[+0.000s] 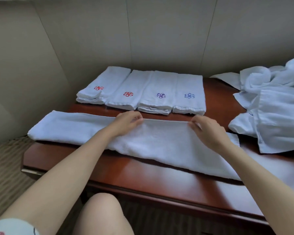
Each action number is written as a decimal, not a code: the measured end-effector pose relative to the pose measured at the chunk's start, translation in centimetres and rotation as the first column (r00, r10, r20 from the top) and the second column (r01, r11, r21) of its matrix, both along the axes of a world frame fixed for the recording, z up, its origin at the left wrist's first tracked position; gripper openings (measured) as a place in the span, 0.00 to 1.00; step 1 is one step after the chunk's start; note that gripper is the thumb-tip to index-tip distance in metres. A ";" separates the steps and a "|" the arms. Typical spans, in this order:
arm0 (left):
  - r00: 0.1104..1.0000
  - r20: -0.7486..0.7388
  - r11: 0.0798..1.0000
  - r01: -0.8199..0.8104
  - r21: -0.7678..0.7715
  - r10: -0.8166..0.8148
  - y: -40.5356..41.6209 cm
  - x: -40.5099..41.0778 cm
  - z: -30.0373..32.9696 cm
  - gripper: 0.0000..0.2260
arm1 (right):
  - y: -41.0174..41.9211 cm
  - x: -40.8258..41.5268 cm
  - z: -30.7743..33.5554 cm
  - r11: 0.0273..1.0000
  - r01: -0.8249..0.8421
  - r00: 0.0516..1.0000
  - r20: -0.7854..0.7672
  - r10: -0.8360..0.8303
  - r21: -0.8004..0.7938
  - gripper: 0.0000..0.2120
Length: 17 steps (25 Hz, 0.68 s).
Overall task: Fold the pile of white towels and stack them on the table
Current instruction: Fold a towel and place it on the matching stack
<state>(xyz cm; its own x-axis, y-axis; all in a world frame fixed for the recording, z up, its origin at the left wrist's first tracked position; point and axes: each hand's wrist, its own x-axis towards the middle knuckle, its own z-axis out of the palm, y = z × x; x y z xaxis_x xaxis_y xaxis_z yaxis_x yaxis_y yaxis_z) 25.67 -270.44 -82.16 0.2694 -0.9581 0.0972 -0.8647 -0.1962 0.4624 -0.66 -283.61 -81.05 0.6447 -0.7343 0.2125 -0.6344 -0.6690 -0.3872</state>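
Observation:
A long white towel (153,141) lies folded lengthwise across the dark red wooden table (143,175). My left hand (127,122) and my right hand (205,128) each pinch its far folded edge, about a forearm's length apart. Behind them, several folded white towels stand in a row near the wall: two with a red flower emblem (98,88) (128,94) and two with a blue one (161,95) (189,95). A loose pile of unfolded white towels (275,106) covers the table's right side.
A beige panelled wall (143,39) runs right behind the folded row. The table's left edge drops to striped carpet (5,165). My bare knee (100,216) sits under the table's front edge.

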 end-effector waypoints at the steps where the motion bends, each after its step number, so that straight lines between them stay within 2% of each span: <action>1: 1.000 0.027 1.000 0.000 -0.008 0.000 -0.7 0.1 0.4 0.08 | -0.5 0.4 0.4 0.999 0.025 0.999 0.029 -0.023 -0.048 0.10; 2: 0.995 0.097 1.000 0.002 0.017 -0.004 -1.6 0.1 0.5 0.09 | -1.2 0.8 0.6 0.997 0.053 0.998 0.023 -0.052 -0.063 0.11; 4: 0.968 0.249 0.994 0.000 0.111 -0.028 -3.3 0.1 -0.2 0.09 | -2.6 1.4 -0.2 0.995 0.085 0.990 -0.105 -0.091 -0.061 0.11; 6: 0.955 0.295 0.984 -0.025 0.179 -0.030 -4.1 0.0 -1.7 0.09 | -3.2 1.5 -2.3 0.996 0.082 0.968 -0.233 -0.090 -0.043 0.13; 7: 0.952 0.307 0.983 -0.041 0.180 -0.017 -4.2 0.1 -2.5 0.10 | -3.3 1.4 -3.2 0.996 0.093 0.967 -0.236 -0.094 -0.016 0.14; 9: 0.938 0.346 0.989 -0.055 0.134 0.005 -4.1 0.0 -3.1 0.10 | -3.5 1.0 -3.3 0.985 0.135 0.981 -0.158 -0.117 0.110 0.19; 11: 0.943 0.332 0.994 -0.060 0.092 0.026 -4.1 -0.5 -3.0 0.09 | -4.2 -0.2 -1.9 0.940 0.140 0.989 -0.091 -0.118 0.312 0.23; 13: 0.963 0.268 0.996 -0.039 0.086 0.014 -4.6 -2.0 -2.6 0.10 | -4.7 -2.2 -0.3 0.884 0.111 0.994 -0.066 -0.091 0.453 0.21; 15: 0.973 0.212 0.995 0.074 0.073 -0.088 -6.2 -5.2 -2.1 0.11 | -4.4 -4.5 0.5 0.873 0.086 0.996 -0.039 -0.077 0.481 0.14; 17: 0.959 0.192 0.978 0.206 0.032 -0.208 -8.1 -9.1 -1.8 0.11 | -4.3 -6.1 0.8 0.900 0.059 0.993 0.068 -0.098 0.432 0.09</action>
